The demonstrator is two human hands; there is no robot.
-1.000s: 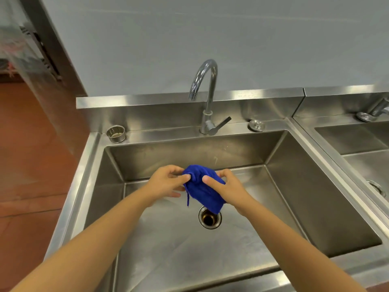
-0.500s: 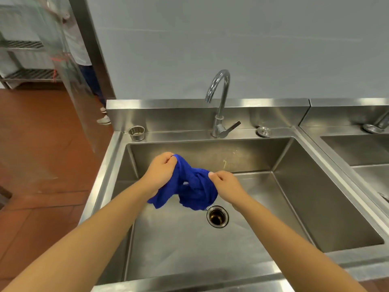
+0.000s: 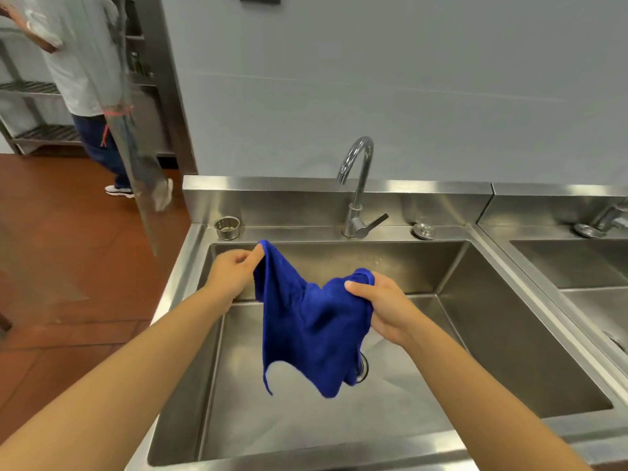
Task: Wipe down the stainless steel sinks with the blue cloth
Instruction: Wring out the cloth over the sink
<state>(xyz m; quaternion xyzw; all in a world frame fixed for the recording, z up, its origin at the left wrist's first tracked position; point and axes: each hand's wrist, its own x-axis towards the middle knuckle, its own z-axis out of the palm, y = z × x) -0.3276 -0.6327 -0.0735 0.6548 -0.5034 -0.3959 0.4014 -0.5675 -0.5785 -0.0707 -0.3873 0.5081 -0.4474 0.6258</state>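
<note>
**Cloth held open over the basin, wiping not yet begun**

The blue cloth (image 3: 312, 328) hangs in the air above the near sink (image 3: 503, 334). Its lower folds dangle over the drain (image 3: 363, 368), and I cannot tell whether they touch the steel. The left hand (image 3: 231, 271) pinches one top corner, fingers (image 3: 254, 255) closed on the hem. The right hand (image 3: 382, 309) has its fingers curled around a bunched stretch of the opposite edge.

The step in hand looks like opening the cloth out. To do it well, I judge the cloth should be folded into a flat pad. It should then be pressed to the basin walls and floor in overlapping strokes toward the drain. The ledge by the faucet (image 3: 356, 188) and the second sink (image 3: 577, 266) on the right would come after.

No brand, label or writing is legible anywhere.
</note>
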